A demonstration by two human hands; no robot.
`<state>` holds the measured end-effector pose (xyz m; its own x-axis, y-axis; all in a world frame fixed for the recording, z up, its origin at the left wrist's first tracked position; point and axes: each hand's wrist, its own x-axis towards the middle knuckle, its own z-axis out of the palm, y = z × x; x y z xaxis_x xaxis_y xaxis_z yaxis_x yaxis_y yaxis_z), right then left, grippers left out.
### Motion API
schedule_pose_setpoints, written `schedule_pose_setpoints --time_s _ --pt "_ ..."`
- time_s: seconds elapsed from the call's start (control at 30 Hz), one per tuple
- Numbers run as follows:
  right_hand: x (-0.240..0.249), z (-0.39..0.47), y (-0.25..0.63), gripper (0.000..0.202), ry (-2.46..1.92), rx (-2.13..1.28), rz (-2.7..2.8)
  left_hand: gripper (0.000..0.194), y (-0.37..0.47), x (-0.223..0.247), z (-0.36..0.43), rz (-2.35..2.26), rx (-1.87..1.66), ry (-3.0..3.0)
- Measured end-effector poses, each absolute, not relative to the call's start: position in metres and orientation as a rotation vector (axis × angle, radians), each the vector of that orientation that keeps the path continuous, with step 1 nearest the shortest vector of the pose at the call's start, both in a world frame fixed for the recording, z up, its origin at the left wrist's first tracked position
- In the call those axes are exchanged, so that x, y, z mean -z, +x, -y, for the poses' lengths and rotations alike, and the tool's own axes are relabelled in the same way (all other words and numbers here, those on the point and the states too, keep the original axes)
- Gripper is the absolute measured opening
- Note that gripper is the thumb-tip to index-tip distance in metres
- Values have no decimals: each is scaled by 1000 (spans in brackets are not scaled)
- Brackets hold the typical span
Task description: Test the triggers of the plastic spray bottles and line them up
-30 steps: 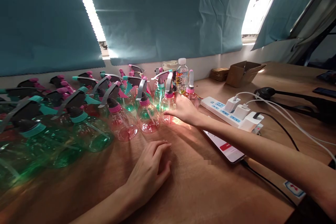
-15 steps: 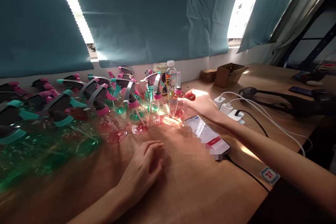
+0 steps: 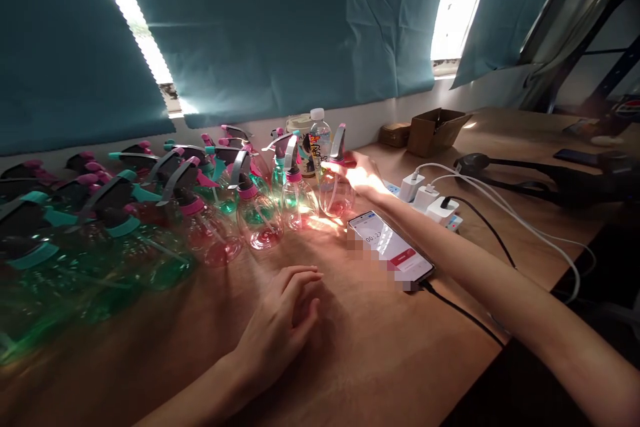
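My right hand (image 3: 363,175) reaches across the table, its fingers closed around the pink collar of a clear pink spray bottle (image 3: 336,203). That bottle stands upright at the right end of a group, its grey spray head rising above my fingers. My left hand (image 3: 285,313) lies on the wooden table (image 3: 350,360) with nothing in it, fingers loosely bent and thumb apart. Close to it stand a pink spray bottle (image 3: 260,227) and another pink one (image 3: 213,240). Green spray bottles (image 3: 155,257) fill the left side.
A phone (image 3: 393,250) showing a timer lies under my right forearm, with a black cable. Beyond are white chargers (image 3: 426,199) with cables, an open cardboard box (image 3: 433,133) and a black strap-like device (image 3: 540,187). A water bottle (image 3: 319,130) and a cup (image 3: 299,125) stand behind.
My right hand has moved further over the spray bottle's collar, and its spray head now shows at a different angle. My left hand stays on the table. The view has shifted slightly.
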<state>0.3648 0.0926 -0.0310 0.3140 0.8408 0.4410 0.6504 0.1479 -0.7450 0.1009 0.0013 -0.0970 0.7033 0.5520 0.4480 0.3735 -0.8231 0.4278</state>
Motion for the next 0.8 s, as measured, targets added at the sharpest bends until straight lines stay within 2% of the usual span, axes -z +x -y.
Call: schedule_pose_setpoints --time_s 0.13,0.23,0.4,0.57,0.67,0.8 --pt "15 -51 357 38 -1463 -214 1347 26 98 80 -1 -751 -883 2520" --pt "9 -18 335 38 -1315 -322 1485 22 96 60 -2 -901 -958 2361" --pt "15 18 280 32 -1177 -408 1698 48 86 27 -3 -910 -1098 2118" --pt "25 28 237 21 -1095 -391 1835 59 68 9 1 -883 -1066 2153" --pt "29 26 219 22 -1094 -449 1854 58 57 4 5 -902 -1048 2118" --pt "28 23 201 23 -1060 -506 1901 44 45 -1 5 -910 -968 2063"
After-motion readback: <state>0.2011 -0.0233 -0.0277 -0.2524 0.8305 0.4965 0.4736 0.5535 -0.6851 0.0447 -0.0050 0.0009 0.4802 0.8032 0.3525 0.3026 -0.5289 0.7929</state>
